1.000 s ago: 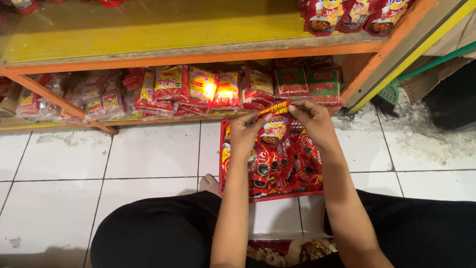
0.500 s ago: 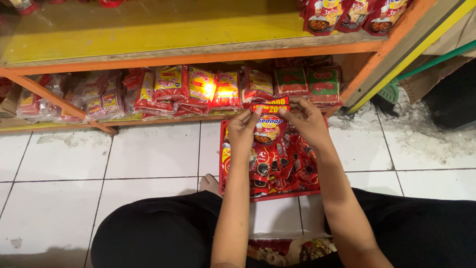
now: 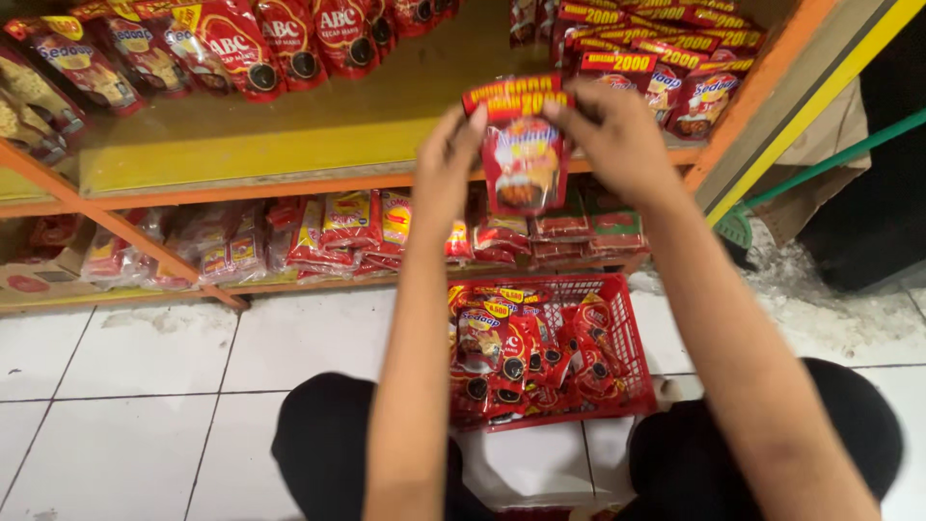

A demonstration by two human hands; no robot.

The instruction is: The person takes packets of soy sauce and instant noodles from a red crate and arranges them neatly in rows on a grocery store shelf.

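The floor (image 3: 145, 386) is white glazed tile with dark grout lines, dusty and speckled toward the right, where a green broom handle (image 3: 830, 159) leans against a dark opening. Above it stands a shelving unit with orange painted edges; its upper shelf (image 3: 289, 135) is a worn yellow board, scuffed and dull in the middle. Glossy red sachets with round dark caps (image 3: 280, 39) line the back of that shelf, and a stack of red packets with yellow header strips (image 3: 666, 68) sits at its right end. On the lower shelf, flat packets in crinkled clear and red plastic (image 3: 338, 232) lie in overlapping rows. A red plastic basket (image 3: 632, 338) with a gridded wall rests on the tile between the person's dark-clothed knees, filled with more shiny red pouches (image 3: 521, 357). Both arms reach up over the basket to the upper shelf's front edge. There a red pouch (image 3: 521, 154) with a yellow top band hangs upright, its film smooth and reflective. The left hand (image 3: 449, 159) pinches its upper left corner between thumb and fingertips; the right hand (image 3: 612, 135) pinches the upper right corner, its other fingers curled loosely.
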